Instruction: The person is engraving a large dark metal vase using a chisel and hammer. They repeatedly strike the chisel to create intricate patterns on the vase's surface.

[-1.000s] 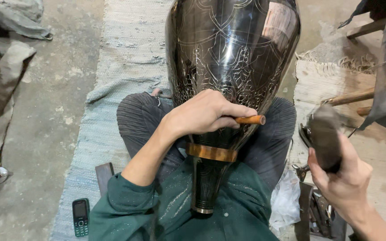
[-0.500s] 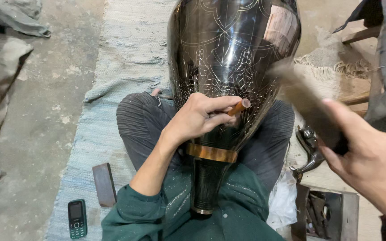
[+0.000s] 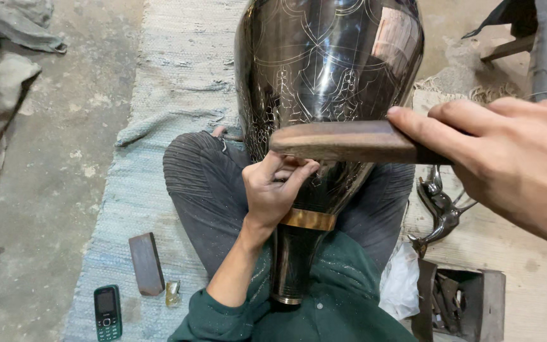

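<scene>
The right hand [image 3: 508, 158] is clenched around the dark end of a wooden mallet [image 3: 349, 142], index finger extended along its top. The mallet lies roughly level, its head pointing left across the front of a large dark engraved metal vase [image 3: 324, 82]. The right forearm enters from the right edge, close to the camera.

The left hand [image 3: 275, 190] is just below the mallet head, fingers curled and pressed against the vase wall. Whether it pinches a tool cannot be told; the mallet hides the fingertips. The left forearm rises from a green sleeve [image 3: 216, 313] at the near edge, wrist bent back.

The vase lies tilted across the lap, narrow neck toward the person, with a brass band [image 3: 308, 219] around the neck and its wide body on the far side. The person's legs are folded beneath it.

The person sits on a pale woven mat [image 3: 159, 126] over a concrete floor [image 3: 52, 158]. Near left on the mat: a dark rectangular block [image 3: 145, 263] and a mobile phone [image 3: 107, 311]. Near right: a metal animal figurine [image 3: 441, 209] and a wooden box of tools [image 3: 457, 301].
</scene>
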